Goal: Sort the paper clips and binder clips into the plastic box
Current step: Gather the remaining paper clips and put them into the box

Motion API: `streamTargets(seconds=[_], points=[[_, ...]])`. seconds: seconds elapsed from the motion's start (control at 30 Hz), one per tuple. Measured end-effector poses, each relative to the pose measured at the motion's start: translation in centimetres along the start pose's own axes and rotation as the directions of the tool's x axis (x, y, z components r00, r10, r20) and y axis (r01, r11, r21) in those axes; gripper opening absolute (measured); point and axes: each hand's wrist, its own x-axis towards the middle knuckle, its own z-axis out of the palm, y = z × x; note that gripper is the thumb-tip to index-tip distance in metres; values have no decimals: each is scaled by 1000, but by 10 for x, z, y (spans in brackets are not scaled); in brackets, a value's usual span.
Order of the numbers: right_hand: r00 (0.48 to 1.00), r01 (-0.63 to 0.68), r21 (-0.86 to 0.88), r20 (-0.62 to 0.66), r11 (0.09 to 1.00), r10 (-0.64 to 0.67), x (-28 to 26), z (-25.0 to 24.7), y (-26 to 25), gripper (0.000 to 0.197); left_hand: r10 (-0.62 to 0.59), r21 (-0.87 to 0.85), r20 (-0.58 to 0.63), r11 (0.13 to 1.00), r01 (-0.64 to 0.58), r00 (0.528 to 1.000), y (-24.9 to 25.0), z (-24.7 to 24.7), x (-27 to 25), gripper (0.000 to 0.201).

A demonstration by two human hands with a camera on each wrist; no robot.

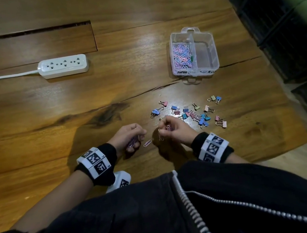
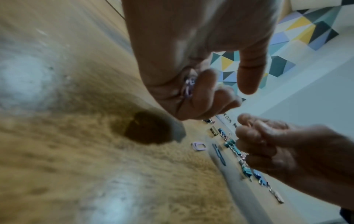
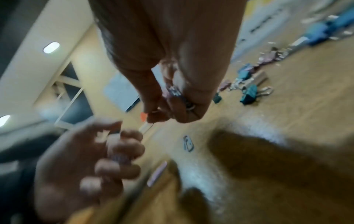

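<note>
Both hands work low over the wooden table (image 1: 47,117), close together, probably to gather many small pieces before one trip to the box. The left hand (image 1: 129,135) has its fingers curled around a bundle of purple paper clips (image 2: 188,86), and the right hand (image 1: 173,128) also grips several thin wire clips. One pink paper clip (image 1: 147,143) lies flat between them. The binder clips (image 1: 194,112), small folded metal in pastel colours, are scattered just beyond the right hand. The clear plastic box (image 1: 211,49) stands farther away; its left compartment holds paper clips, the right looks empty.
</note>
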Motion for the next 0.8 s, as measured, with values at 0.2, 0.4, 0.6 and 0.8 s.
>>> streamTargets(seconds=[0.2, 0.4, 0.6, 0.8], points=[[988, -153, 450, 82, 880, 130, -8, -17, -4, 23, 117, 629, -103, 777, -26, 988, 2, 15, 1, 25], [986, -161, -121, -64, 979, 154, -10, -2, 3, 25, 287, 991, -10, 130, -28, 958, -5, 22, 3, 33], [978, -57, -710, -180, 702, -103, -6, 15, 9, 26, 274, 995, 22, 84, -46, 961, -9, 23, 5, 21], [995, -19, -674, -85, 738, -52, -5, 22, 3, 6, 170, 254, -57, 955, -151, 984, 7, 1, 1, 13]])
